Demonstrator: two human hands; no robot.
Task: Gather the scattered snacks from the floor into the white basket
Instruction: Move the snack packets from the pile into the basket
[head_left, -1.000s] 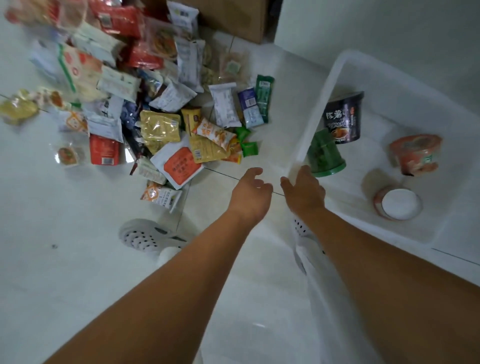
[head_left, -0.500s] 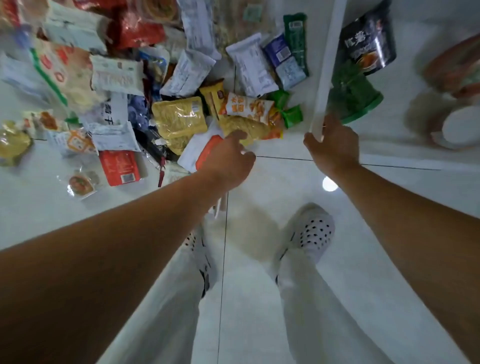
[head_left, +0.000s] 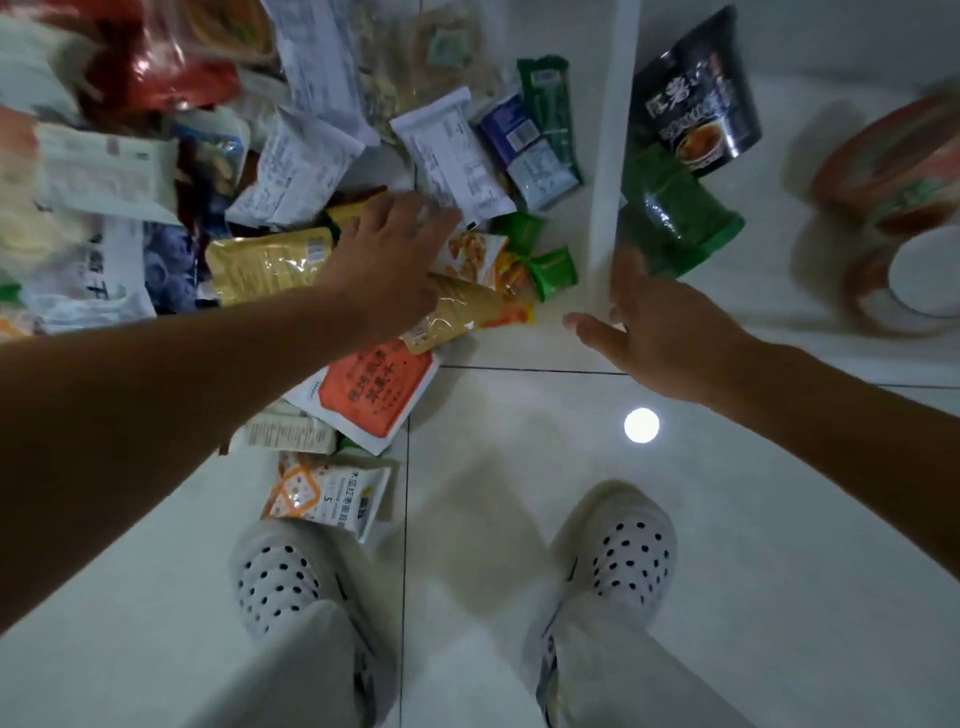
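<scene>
A heap of snack packets covers the floor at the upper left. My left hand (head_left: 387, 260) hovers spread over its near edge, above a yellow packet (head_left: 457, 312) and an orange-and-white packet (head_left: 470, 254), holding nothing. Just beyond the fingers lies a white packet (head_left: 452, 156). My right hand (head_left: 654, 332) is open and empty beside the near left wall of the white basket (head_left: 610, 156). Inside the basket lie a black cup (head_left: 696, 98), a green cup (head_left: 675, 218) and an orange bowl (head_left: 893, 166).
An orange-labelled white pouch (head_left: 379, 400) and a small orange-and-white packet (head_left: 322, 493) lie nearest my feet. My white perforated clogs (head_left: 618, 551) stand on the pale tiled floor (head_left: 493, 467) at the bottom. Green packets (head_left: 545, 260) lie between the heap and the basket.
My left hand has reached further forward over the heap and spread its fingers. My right hand has come off the basket rim and opened. The view has tilted down and closer.
</scene>
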